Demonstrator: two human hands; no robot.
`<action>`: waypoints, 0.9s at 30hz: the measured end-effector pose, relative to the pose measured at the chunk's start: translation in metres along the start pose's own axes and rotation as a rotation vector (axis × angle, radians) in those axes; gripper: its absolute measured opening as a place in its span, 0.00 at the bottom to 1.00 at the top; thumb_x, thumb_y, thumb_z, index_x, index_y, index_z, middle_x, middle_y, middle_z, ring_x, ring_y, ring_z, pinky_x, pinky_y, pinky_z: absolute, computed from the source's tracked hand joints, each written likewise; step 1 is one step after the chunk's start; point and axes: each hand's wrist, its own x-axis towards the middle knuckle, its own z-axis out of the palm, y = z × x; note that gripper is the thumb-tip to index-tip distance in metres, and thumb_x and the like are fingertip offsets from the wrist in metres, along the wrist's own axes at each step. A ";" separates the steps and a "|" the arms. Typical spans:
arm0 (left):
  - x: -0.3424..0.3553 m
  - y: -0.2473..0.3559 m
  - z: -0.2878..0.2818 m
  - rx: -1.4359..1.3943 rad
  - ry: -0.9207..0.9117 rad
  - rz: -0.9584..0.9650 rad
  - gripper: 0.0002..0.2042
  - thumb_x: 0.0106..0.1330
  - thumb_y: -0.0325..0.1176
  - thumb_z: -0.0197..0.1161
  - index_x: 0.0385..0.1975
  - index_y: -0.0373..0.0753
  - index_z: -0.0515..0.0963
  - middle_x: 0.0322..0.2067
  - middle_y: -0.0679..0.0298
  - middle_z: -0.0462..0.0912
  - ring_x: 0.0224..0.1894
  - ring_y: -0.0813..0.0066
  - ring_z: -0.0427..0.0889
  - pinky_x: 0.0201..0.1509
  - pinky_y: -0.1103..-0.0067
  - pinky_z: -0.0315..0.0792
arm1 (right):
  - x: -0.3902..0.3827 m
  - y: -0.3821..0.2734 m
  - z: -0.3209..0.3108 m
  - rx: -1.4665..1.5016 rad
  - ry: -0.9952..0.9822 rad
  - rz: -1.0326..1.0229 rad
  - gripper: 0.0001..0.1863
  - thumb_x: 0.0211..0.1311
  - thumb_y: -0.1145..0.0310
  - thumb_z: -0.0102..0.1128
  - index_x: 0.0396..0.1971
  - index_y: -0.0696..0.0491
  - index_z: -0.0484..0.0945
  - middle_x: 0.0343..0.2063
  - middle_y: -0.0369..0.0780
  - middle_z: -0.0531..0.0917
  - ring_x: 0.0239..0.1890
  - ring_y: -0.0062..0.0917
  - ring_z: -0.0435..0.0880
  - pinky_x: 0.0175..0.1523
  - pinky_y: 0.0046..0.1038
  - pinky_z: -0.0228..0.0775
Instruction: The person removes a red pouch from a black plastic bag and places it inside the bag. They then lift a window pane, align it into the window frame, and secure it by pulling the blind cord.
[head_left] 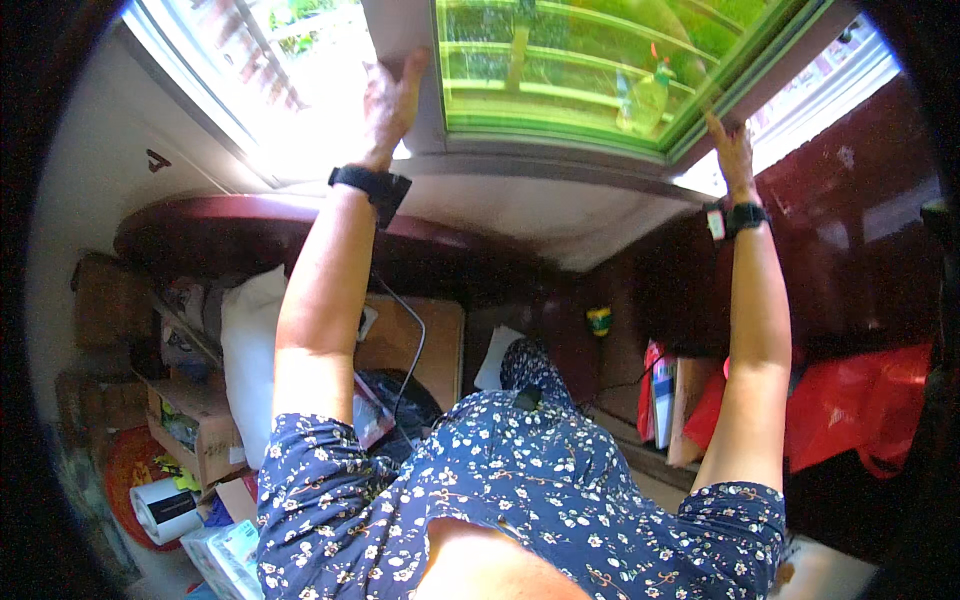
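Observation:
Both my arms are raised toward a window sash (pixel 430 110) with a pale frame around a green-tinted pane (pixel 560 70). My left hand (pixel 388 108) grips the sash's left upright, with some fingers lost in glare. My right hand (pixel 735 150) holds the lower right corner of the sash, its index finger along the frame. Each wrist wears a dark strap. A plastic bottle (pixel 648 110) shows through the pane, along with horizontal bars.
Below the window are a dark red curved ledge (pixel 200 215), a white sack (pixel 250 350), cardboard boxes (pixel 195 440), a tan board (pixel 420 340) and a dangling cable (pixel 418 340). Red bags (pixel 850 400) and a small yellow-green container (pixel 599 320) are at the right.

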 end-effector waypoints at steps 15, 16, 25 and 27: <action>-0.092 -0.004 -0.106 -0.271 0.325 0.074 0.31 0.67 0.51 0.61 0.56 0.28 0.65 0.49 0.47 0.71 0.52 0.57 0.69 0.60 0.64 0.62 | -0.133 -0.093 -0.034 0.024 0.079 -0.004 0.38 0.61 0.46 0.64 0.55 0.65 0.67 0.46 0.48 0.80 0.45 0.33 0.77 0.51 0.34 0.70; -0.097 -0.007 -0.109 -0.296 0.353 0.093 0.35 0.63 0.55 0.64 0.54 0.26 0.64 0.48 0.47 0.69 0.51 0.56 0.68 0.60 0.63 0.63 | -0.142 -0.093 -0.030 0.119 0.111 -0.020 0.37 0.62 0.46 0.64 0.56 0.65 0.67 0.45 0.47 0.80 0.44 0.33 0.77 0.51 0.33 0.70; -0.116 -0.027 -0.126 -0.326 0.425 0.079 0.38 0.56 0.52 0.73 0.52 0.26 0.64 0.47 0.45 0.67 0.50 0.53 0.67 0.58 0.61 0.62 | -0.179 -0.098 -0.023 0.468 0.244 0.140 0.43 0.72 0.35 0.34 0.60 0.66 0.64 0.48 0.45 0.74 0.51 0.31 0.70 0.62 0.31 0.58; -0.119 -0.030 -0.129 -0.327 0.440 0.101 0.37 0.56 0.52 0.73 0.52 0.26 0.64 0.46 0.46 0.67 0.50 0.53 0.67 0.58 0.61 0.63 | -0.185 -0.105 -0.023 0.527 0.347 0.198 0.45 0.71 0.34 0.32 0.61 0.66 0.63 0.51 0.47 0.73 0.54 0.33 0.70 0.64 0.32 0.57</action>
